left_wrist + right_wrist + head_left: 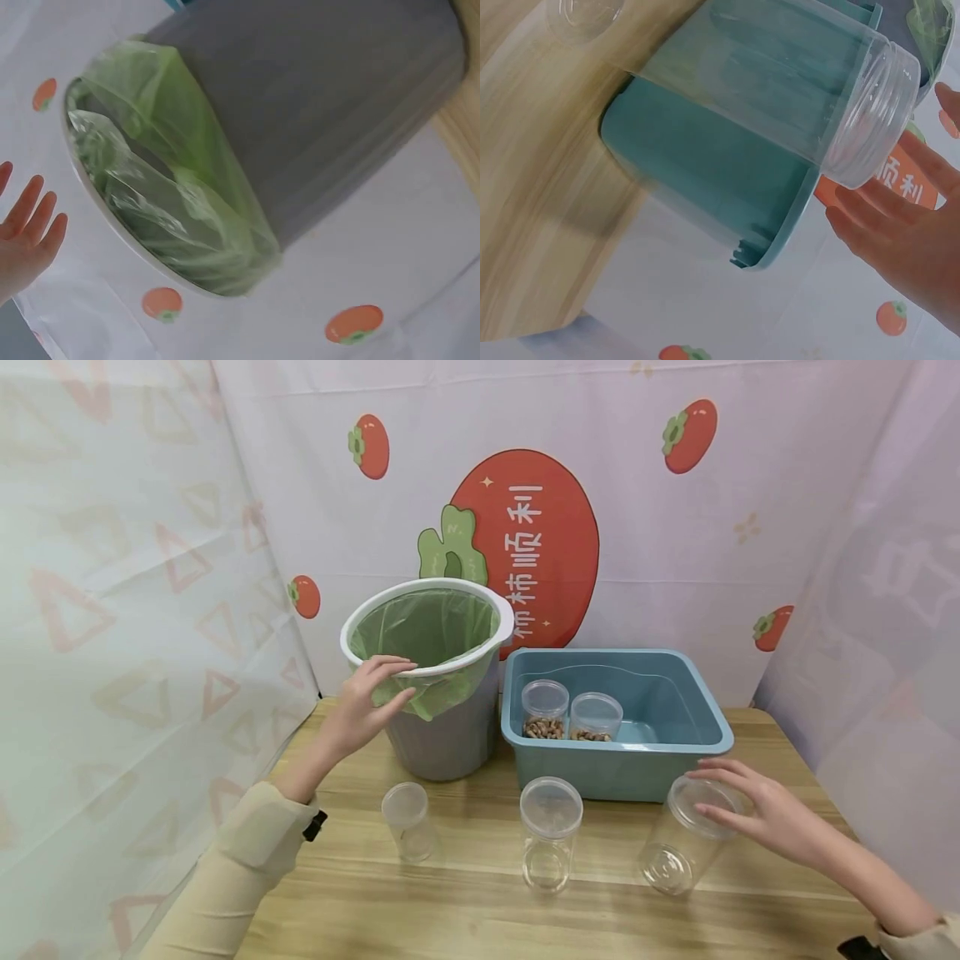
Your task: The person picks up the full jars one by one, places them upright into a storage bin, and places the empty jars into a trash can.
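Note:
My left hand (369, 696) reaches to the front rim of a grey bin (450, 739) lined with a green bag (427, 627). Its fingers lie loosely at the rim and the bag's folded edge. In the left wrist view the fingers (30, 225) are straight, just beside the bin (322, 112). My right hand (750, 812) lies with straight fingers on the open top of a large clear jar (678, 852), which leans on the table at the right. The right wrist view shows the jar (780, 82) lidless, with my fingers (900, 217) at its mouth.
A teal basin (615, 750) stands behind the jars, right of the bin. It holds two lidded jars (545, 710) (595, 717) with brown contents. Two more empty clear jars (408, 821) (550, 833) stand on the wooden table (465, 902). Printed curtains close off the back and sides.

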The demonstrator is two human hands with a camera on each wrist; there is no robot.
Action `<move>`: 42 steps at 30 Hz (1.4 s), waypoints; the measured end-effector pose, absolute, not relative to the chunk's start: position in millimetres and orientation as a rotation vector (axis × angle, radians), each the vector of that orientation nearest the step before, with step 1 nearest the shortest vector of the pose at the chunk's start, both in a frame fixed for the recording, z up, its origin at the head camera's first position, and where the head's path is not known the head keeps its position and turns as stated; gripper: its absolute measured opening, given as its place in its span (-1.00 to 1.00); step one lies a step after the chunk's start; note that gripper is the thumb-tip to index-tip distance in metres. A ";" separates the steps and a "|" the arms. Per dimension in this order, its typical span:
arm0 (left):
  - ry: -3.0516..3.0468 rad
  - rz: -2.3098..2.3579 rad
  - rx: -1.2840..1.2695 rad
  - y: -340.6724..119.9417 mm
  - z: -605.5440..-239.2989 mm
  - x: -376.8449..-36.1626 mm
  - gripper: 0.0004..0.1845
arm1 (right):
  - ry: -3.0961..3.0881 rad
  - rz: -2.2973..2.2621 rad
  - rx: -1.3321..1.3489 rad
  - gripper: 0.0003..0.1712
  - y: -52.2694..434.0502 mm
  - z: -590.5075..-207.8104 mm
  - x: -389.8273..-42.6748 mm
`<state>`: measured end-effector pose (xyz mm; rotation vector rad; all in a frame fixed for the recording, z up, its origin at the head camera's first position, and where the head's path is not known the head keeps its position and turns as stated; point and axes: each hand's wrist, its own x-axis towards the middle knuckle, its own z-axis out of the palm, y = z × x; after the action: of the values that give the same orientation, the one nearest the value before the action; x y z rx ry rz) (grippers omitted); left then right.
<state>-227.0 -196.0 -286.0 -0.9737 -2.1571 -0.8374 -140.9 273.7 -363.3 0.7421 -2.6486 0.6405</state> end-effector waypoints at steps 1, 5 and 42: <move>-2.153 -0.848 -0.956 -199.7 -287.2 -228.7 -0.68 | -2.669 0.642 0.730 -0.57 273.3 -363.8 -140.0; -2.152 -0.847 -0.858 -212.6 -292.7 -234.8 -0.68 | -2.718 0.708 0.729 -0.54 272.5 -366.4 -138.0; -2.155 -0.972 -0.593 -230.8 -323.6 -265.7 -0.82 | -2.336 0.705 0.771 -0.26 266.0 -339.2 -143.7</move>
<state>-265.7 -230.8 -323.6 -0.5933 -2.1550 -0.9716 -143.7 266.0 -339.2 0.7708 -2.3359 0.7046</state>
